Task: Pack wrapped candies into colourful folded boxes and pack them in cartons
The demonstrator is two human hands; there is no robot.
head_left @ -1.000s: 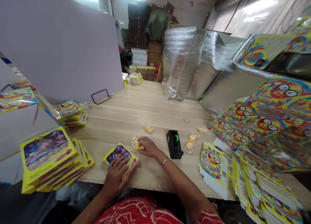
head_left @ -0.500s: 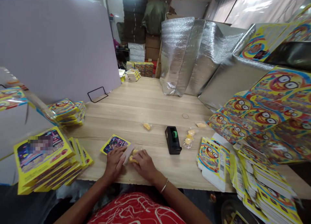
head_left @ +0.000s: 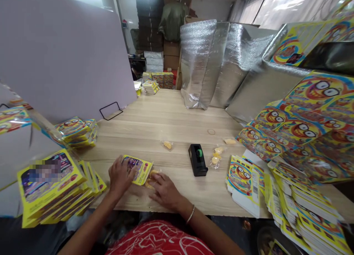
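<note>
A flat yellow printed box [head_left: 141, 171] lies on the wooden table in front of me. My left hand [head_left: 121, 177] is on its left side, fingers apart, with fingertips at its upper and lower edges. At the box's right end are small wrapped yellow pieces [head_left: 151, 181], partly hidden by my right hand [head_left: 166, 191]. The fingers of my right hand curl over these pieces. To the right stands a black tape dispenser [head_left: 197, 161] with a green core.
Stacked yellow boxes [head_left: 49, 181] stand at the left. More wrapped pieces [head_left: 216, 157] lie beyond the dispenser, and one [head_left: 167, 144] lies further up. Flat cartons [head_left: 243, 179] are piled at the right. Silver foil bags [head_left: 197, 63] stand behind.
The box's flap has gone down and its printed face now shows. My left hand has moved left, off the flap, onto the box's left side. My right hand has shifted slightly right.
</note>
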